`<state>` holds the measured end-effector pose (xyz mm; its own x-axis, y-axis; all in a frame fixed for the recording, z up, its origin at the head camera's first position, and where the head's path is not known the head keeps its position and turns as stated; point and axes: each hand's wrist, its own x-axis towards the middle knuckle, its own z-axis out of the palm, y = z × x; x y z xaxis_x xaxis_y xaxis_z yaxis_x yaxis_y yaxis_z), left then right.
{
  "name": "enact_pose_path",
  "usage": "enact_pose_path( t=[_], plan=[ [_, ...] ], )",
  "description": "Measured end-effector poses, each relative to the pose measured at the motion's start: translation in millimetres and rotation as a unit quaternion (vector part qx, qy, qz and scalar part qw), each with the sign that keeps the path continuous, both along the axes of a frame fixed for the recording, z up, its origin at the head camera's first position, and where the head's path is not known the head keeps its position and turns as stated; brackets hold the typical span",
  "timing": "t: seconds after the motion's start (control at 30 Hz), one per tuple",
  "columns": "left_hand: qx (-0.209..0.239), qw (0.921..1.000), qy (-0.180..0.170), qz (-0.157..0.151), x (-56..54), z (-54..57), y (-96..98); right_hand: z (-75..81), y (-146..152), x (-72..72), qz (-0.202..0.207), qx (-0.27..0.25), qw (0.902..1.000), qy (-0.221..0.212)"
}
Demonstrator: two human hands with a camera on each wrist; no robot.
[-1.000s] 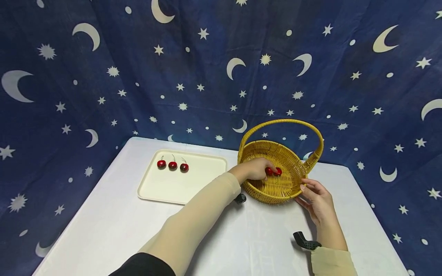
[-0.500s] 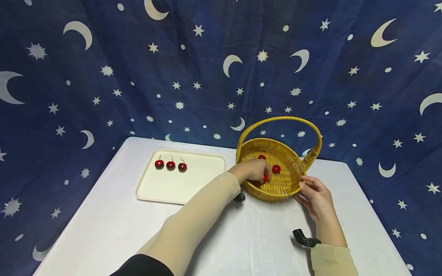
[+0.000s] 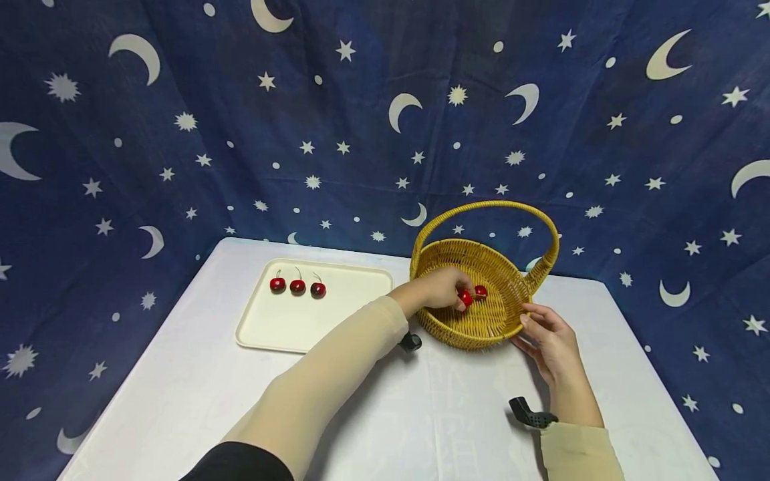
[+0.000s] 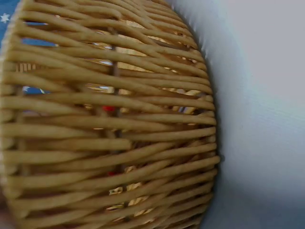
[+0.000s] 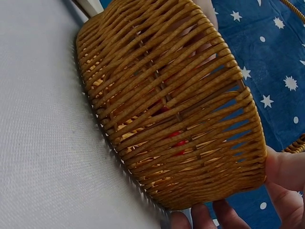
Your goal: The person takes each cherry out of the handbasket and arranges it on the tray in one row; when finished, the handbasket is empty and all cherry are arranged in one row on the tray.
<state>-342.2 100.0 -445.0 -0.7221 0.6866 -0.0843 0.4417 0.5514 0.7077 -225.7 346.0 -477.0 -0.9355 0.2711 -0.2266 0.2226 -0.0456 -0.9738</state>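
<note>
In the head view, my left hand reaches over the rim into a woven yellow basket, pinching a red cherry between thumb and fingers. Right beside that one lies another cherry on the basket floor. My right hand grips the basket's right side, thumb at the rim and fingers underneath. The right wrist view shows this right hand around the rim and red bits of cherry through the weave. From the left wrist, the basket wall hides the left hand's fingers.
To the left of the basket sits a cream tray with three stemmed cherries in a row. The basket's tall arched handle rises near the starry blue curtain. White cloth covers the table.
My left hand has shifted inside the basket, drawing slightly back and left over the last half second. Two cherries show there now, where three showed before. The right hand keeps its grip.
</note>
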Motion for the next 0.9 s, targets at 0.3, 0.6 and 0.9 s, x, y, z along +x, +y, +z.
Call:
enact_pose_path(
  t=[0.3, 0.6, 0.9],
  plan=[
    [0.050, 0.9983, 0.028, -0.008, 22.4, 18.6, -21.3, -0.8, 2, 0.4, 0.004, 0.001, 1.0000, -0.001],
    [0.125, 0.9915, 0.024, 0.026, 48.9, 33.1, -83.8, 0.9, 4, 0.4, -0.003, 0.000, 1.0000, -0.004],
    [0.107, 0.9867, 0.059, 0.108, 44.8, 14.2, -174.9, -0.5, 1, 0.5, 0.005, 0.004, 1.0000, -0.003]
  ],
)
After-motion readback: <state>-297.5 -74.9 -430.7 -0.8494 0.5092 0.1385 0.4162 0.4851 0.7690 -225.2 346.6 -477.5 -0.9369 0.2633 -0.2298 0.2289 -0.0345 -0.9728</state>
